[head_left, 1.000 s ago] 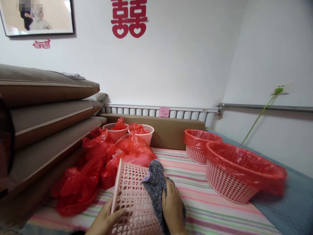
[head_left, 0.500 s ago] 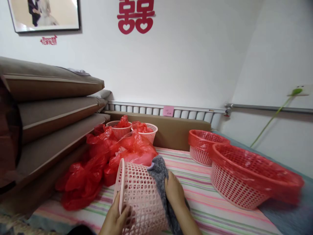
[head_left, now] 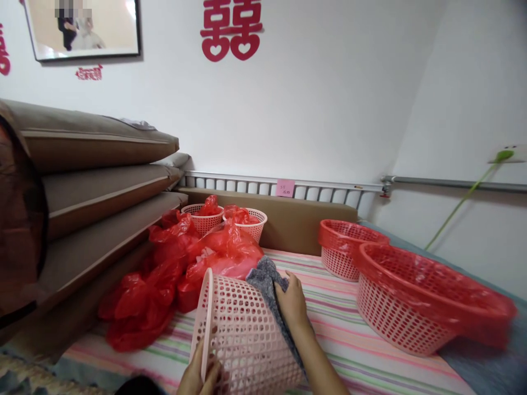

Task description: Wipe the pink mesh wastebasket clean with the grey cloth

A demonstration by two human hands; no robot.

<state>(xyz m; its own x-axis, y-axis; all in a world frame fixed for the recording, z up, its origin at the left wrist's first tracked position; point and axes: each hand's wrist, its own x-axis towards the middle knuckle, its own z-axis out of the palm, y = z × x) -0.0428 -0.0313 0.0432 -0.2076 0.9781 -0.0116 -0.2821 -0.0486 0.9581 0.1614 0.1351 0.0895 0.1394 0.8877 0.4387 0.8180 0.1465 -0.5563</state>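
Note:
A pink perforated basket lies tipped on its side, its rim facing left. My left hand grips that rim at the lower left, some fingers showing behind the holes. A dark grey cloth is in my right hand and rests against the basket's right side near its base. Red plastic bags lie in a heap just beyond the basket.
Two pink baskets holding red bags stand at the back. On the right are two baskets lined with red plastic. Grey-brown cushions are stacked at the left. A striped sheet covers the surface.
My right hand and the cloth have shifted slightly up along the basket's side. The basket has turned a little, and the whole view has shifted slightly.

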